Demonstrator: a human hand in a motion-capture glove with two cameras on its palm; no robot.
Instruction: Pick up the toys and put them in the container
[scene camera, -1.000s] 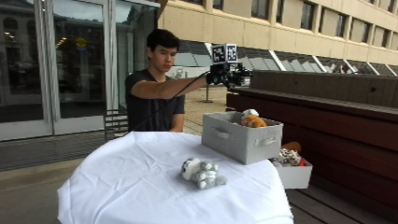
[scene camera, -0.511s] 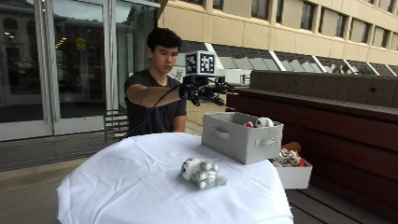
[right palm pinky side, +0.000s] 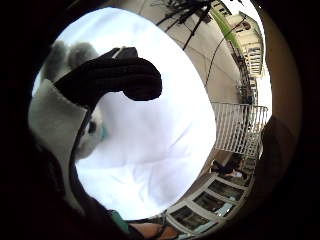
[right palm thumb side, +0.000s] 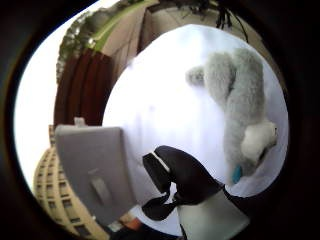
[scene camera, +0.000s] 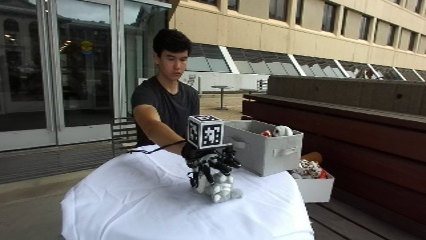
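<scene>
While the gloved right hand (scene camera: 212, 162) was up over the grey fabric container (scene camera: 263, 146) a second ago, it has now come down to the grey-and-white plush toy (scene camera: 216, 187) lying on the white-clothed surface (scene camera: 133, 200), just in front of the container. Seen from outside, the hand sits right above the toy with its fingers (scene camera: 226, 162) curved downward around the toy's upper part. The thumb-side palm view shows the plush stretched out on the cloth, close to the palm but not plainly enclosed, so I cannot tell whether the fingers have clamped on it or only hover around it. In the other palm view one gloved finger curls across the frame with the toy's pale body beside it.

That drop from container to surface suggests one delivery is done: other toys (scene camera: 278, 131) already poke above the container's rim. The plush looks like the last toy left on the cloth. Next would be closing on its soft body and lifting it across to the open top nearby. A white box (scene camera: 313, 187) of further items stands on the bench (scene camera: 373, 165) behind.
</scene>
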